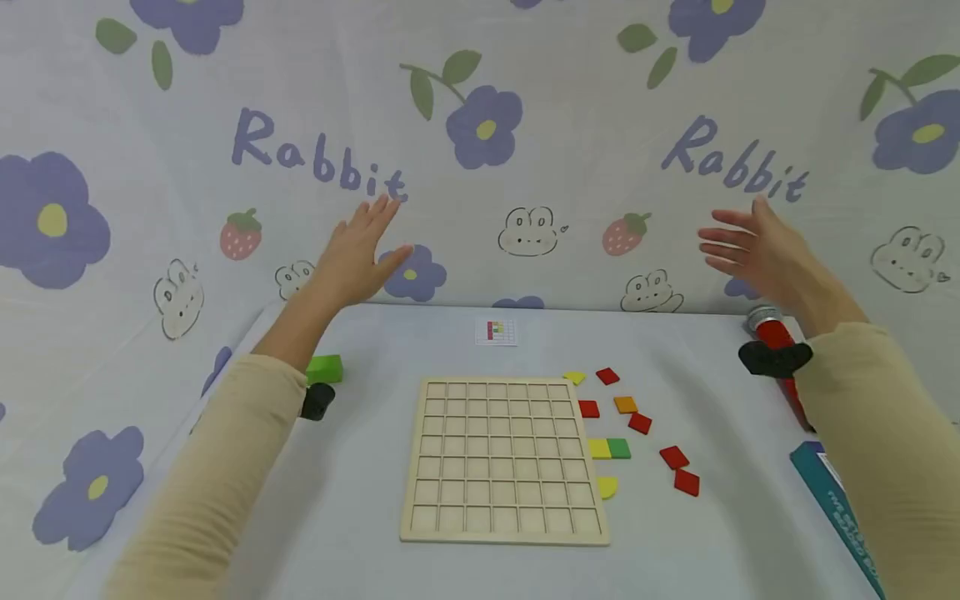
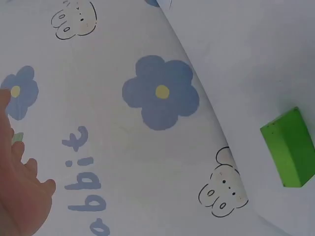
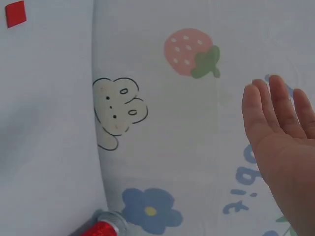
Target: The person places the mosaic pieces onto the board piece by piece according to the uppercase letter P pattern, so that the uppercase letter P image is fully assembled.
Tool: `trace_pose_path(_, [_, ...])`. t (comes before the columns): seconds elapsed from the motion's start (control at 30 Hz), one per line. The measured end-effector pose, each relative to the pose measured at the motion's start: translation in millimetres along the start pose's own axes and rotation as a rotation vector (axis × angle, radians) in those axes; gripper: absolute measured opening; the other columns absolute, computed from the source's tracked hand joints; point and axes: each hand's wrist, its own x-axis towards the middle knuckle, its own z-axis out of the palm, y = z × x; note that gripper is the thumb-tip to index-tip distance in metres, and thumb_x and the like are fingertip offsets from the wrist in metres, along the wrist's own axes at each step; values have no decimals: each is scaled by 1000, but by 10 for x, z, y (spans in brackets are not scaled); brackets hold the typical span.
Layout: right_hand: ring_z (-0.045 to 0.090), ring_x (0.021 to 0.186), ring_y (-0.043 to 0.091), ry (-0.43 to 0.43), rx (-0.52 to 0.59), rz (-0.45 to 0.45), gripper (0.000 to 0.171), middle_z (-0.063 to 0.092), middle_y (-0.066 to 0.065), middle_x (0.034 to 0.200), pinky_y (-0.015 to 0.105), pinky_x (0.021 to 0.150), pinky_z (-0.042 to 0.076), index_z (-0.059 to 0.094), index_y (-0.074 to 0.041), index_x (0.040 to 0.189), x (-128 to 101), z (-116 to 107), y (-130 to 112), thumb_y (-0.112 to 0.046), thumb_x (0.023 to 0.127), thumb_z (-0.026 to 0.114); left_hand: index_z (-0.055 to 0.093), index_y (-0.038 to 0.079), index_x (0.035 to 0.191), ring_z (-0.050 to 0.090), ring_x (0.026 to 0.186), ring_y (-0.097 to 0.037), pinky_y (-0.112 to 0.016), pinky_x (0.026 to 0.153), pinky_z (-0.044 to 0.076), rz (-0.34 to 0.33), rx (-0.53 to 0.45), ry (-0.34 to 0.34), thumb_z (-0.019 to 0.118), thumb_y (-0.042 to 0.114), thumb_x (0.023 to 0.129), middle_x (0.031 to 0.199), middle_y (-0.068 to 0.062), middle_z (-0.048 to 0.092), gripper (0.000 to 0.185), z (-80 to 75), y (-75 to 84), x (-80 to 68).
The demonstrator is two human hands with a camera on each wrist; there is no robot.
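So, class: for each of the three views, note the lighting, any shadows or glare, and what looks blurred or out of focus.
Head view: soft, even light, no glare, faint shadows under the wooden grid board; the right hand looks slightly smeared. Left wrist view: flat light, the left hand is close and soft-edged, the green block sharp. Right wrist view: even light, the hand fairly sharp, no glare.

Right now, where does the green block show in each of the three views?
Head: green block sits on the table's left side, just behind the left forearm.
Left wrist: green block at the right edge, on the table near its fold into the backdrop.
Right wrist: not in it; only a red tile and a red tube show.
Shared landmark: the "Rabbit" lettering on the backdrop, seen in part in both wrist views.
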Motion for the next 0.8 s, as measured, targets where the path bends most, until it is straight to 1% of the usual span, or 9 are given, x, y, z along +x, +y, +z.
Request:
trace_pose_path(0.07, [49, 120, 16, -44, 105, -11, 77, 32, 8, 146, 31, 106, 29, 14, -19, 154, -68, -84, 120, -60, 93, 36, 13, 7, 153, 1, 144, -29, -50, 113, 0, 43, -59, 6, 46, 37, 100, 158, -11, 7, 69, 89, -13, -96])
trace_pose_path(0.17, [60, 107, 18, -117, 291, -41, 60, 52, 6, 131, 33, 100, 40, 38, -16, 144, -116, -145, 332, -51, 95, 43, 16, 8, 153, 5, 144, -31, -50, 113, 4, 98, -135, -6, 50, 34, 99, 158, -12, 10, 70, 282, -18, -254])
trace_pose_path(0.23, [62, 107, 22, -181, 356, -65, 47, 61, 6, 121, 33, 96, 44, 51, -13, 131, -111, -146, 489, -45, 98, 44, 19, 6, 152, 9, 143, -32, -51, 113, 8, 136, -189, -22, 53, 31, 98, 157, -14, 13, 69, 417, -21, -366])
trace_pose_path(0.3, [61, 108, 23, -245, 357, -74, 41, 62, 7, 119, 33, 94, 46, 58, -13, 124, -89, -118, 643, -42, 100, 40, 22, 6, 152, 14, 142, -31, -50, 112, 13, 160, -241, -42, 56, 28, 97, 156, -14, 17, 68, 542, -27, -471])
trace_pose_path(0.37, [61, 109, 21, -288, 305, -77, 40, 62, 6, 120, 32, 94, 46, 58, -15, 123, -59, -72, 789, -40, 102, 35, 26, 6, 151, 20, 141, -30, -49, 111, 19, 178, -286, -65, 58, 25, 97, 155, -13, 22, 65, 652, -41, -561])
trace_pose_path(0.43, [60, 110, 19, -296, 243, -61, 39, 61, 3, 120, 30, 94, 46, 54, -16, 125, -31, -11, 918, -40, 103, 32, 29, 7, 150, 24, 140, -29, -48, 110, 23, 186, -318, -95, 59, 23, 96, 154, -12, 27, 64, 741, -46, -631])
trace_pose_path(0.6, [57, 112, 13, -226, 58, 3, 39, 55, -2, 124, 25, 93, 45, 37, -16, 137, 29, 168, 1189, -38, 104, 32, 36, 7, 147, 26, 139, -31, -48, 110, 24, 187, -349, -216, 62, 21, 94, 151, -14, 31, 60, 924, -51, -718])
trace_pose_path(0.7, [53, 115, 13, -196, -42, 40, 50, 48, 4, 133, 25, 94, 44, 26, -9, 145, 79, 279, 1320, -35, 104, 36, 35, 9, 148, 23, 140, -31, -48, 110, 22, 153, -348, -309, 61, 23, 95, 152, -12, 30, 60, 1017, -55, -753])
trace_pose_path(0.8, [49, 121, 22, -193, -121, 62, 57, 38, 18, 143, 28, 97, 43, 19, -3, 149, 143, 366, 1433, -30, 104, 40, 34, 12, 149, 22, 140, -31, -48, 111, 21, 119, -347, -387, 60, 25, 95, 153, -11, 29, 61, 1084, -54, -785])
